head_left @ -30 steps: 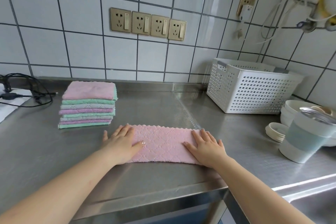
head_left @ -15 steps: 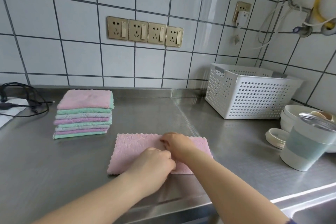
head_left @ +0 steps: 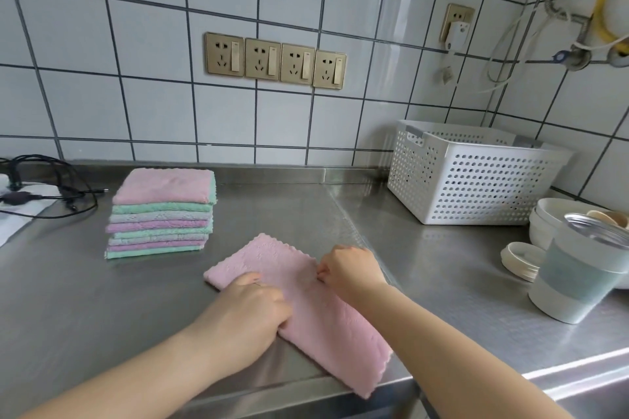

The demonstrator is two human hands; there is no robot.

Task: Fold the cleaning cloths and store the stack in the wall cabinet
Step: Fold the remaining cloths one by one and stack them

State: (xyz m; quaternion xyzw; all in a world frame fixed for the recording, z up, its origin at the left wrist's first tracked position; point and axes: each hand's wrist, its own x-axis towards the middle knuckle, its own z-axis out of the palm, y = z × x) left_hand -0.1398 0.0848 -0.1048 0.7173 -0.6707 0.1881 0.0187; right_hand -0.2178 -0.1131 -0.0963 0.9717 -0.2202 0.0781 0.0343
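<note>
A pink cleaning cloth (head_left: pixel 323 323) lies folded into a long strip on the steel counter (head_left: pixel 68 309), turned diagonally, its near end at the counter's front edge. My left hand (head_left: pixel 252 309) is closed on the cloth's left long edge near its middle. My right hand (head_left: pixel 347 269) pinches the opposite edge, fingers curled. A stack of folded pink, green and grey cloths (head_left: pixel 163 211) sits at the back left, apart from both hands. No wall cabinet is in view.
A white perforated basket (head_left: pixel 476 177) stands at the back right. Bowls (head_left: pixel 558 214), a white lid (head_left: pixel 522 258) and a pale lidded canister (head_left: pixel 578 275) crowd the right side. Black cables (head_left: pixel 51 187) lie at the far left. Wall sockets (head_left: pixel 275 59) sit above the counter.
My hands went from lying flat on the cloth's two ends to gripping its middle, and the strip has turned from sideways to diagonal, with one end pulled toward the counter's front edge.
</note>
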